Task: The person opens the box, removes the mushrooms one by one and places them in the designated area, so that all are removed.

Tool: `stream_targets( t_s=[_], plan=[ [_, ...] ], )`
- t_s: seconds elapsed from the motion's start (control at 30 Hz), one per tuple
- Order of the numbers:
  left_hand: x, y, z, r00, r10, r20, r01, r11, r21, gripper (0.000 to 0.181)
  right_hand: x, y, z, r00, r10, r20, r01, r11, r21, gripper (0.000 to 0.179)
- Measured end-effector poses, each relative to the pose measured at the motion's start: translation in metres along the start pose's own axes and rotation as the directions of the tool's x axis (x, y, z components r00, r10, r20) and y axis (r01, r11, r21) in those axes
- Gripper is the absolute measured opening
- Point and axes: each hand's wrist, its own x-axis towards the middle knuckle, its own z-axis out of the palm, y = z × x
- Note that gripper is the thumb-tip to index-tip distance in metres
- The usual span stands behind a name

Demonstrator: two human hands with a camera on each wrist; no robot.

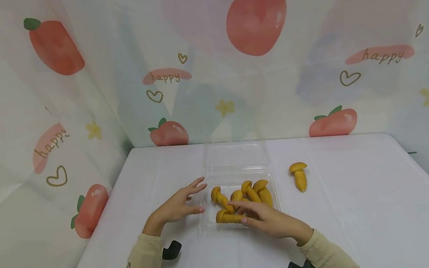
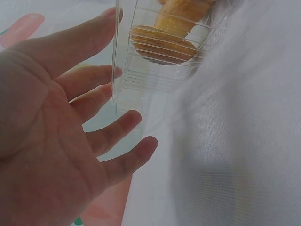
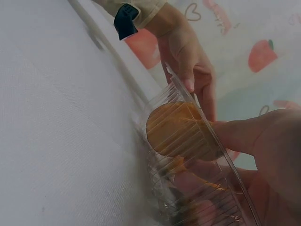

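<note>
Box (image 1: 229,187), clear plastic, on table (image 1: 361,206); lid (image 1: 236,155) open at far side. Contents: near mushroom (image 1: 226,217), R. hand (image 1: 267,218) curled round it; approx. four other mushrooms (image 1: 266,194). Spare mushroom (image 1: 300,178) lies right of box. L. hand (image 1: 174,204): loose, left of box. Tip: brace box w/ L. hand, pinch lightly.

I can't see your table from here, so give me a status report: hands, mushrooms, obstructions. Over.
Left hand beside container, fingers spread. Right hand grips near mushroom inside. Another mushroom outside, to the right. Lid folded back; no obstruction visible.
</note>
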Motion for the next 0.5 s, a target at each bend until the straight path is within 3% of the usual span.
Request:
stream_targets(
  t_s=[0.23,0.5],
  plan=[
    [0.0002,-0.0005,-0.0003,1.0,0.001,0.004,-0.001,1.0,-0.005,0.07,0.0002,-0.0009,-0.001,0.998,0.048,-0.052,-0.048,0.999,0.008,0.048],
    [0.0,-0.0007,0.0,1.0,-0.003,0.001,0.003,1.0,-0.004,0.071,0.0018,-0.0014,-0.0051,0.991,0.004,-0.132,-0.001,1.0,0.027,0.039]
  ],
)
